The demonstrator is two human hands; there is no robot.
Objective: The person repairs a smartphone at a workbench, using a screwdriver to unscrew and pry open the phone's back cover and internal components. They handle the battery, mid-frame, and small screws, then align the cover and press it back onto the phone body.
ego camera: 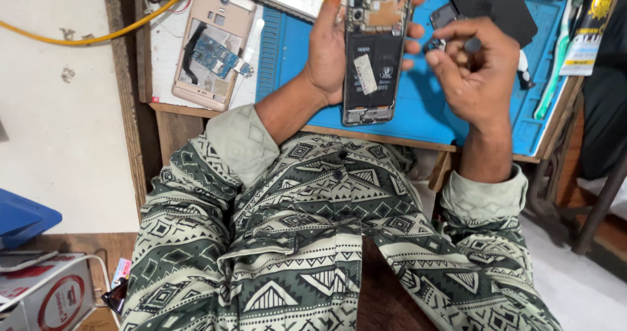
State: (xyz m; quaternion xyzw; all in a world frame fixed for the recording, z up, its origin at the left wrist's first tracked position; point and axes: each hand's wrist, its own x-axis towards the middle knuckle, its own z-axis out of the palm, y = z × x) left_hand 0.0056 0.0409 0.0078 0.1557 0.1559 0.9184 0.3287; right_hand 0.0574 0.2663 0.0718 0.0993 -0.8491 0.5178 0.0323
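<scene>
Wooden bench (163,119), blue mat (424,109), gold phone (212,44)

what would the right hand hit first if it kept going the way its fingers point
Probably the opened phone held in the left hand. The right hand pinches a small dark part, fingers aimed left at the phone's edge. Depth is unclear, so it might pass just above.

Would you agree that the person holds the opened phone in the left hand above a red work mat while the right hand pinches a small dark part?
Not quite: the work mat is blue, not red, as the head view shows. The rest holds: the left hand holds the opened phone above it, and the right hand pinches a small dark part.
</scene>
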